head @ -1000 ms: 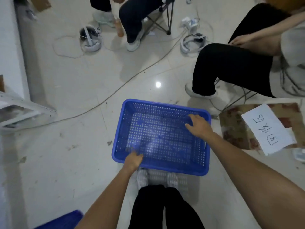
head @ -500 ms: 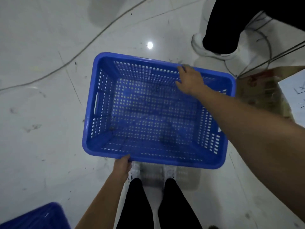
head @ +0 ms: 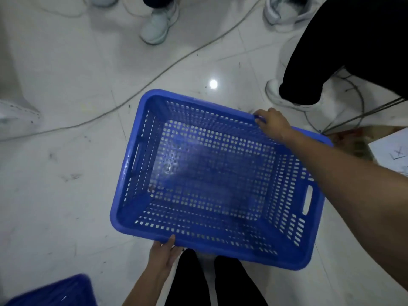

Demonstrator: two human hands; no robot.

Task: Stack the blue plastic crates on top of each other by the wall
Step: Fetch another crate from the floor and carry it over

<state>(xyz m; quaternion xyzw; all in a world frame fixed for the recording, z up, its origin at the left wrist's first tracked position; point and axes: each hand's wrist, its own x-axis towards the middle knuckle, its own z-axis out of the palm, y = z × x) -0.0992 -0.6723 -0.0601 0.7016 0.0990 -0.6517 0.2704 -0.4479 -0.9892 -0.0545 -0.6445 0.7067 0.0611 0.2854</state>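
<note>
An empty blue perforated plastic crate fills the middle of the view, held above the white floor and slightly tilted. My left hand grips its near rim from below. My right hand is closed over the far rim, my forearm crossing the crate's right side. The corner of a second blue crate shows at the bottom left on the floor.
Other people's legs and white shoes stand at the top and top right. A cable runs across the tiled floor. A cardboard box with a white sheet sits at the right edge. A white object's corner is at the left.
The crate has risen toward me and looms larger, and its right end has swung nearer. Both hands keep their grip on the rims. The second crate's corner shows more at the bottom left.
</note>
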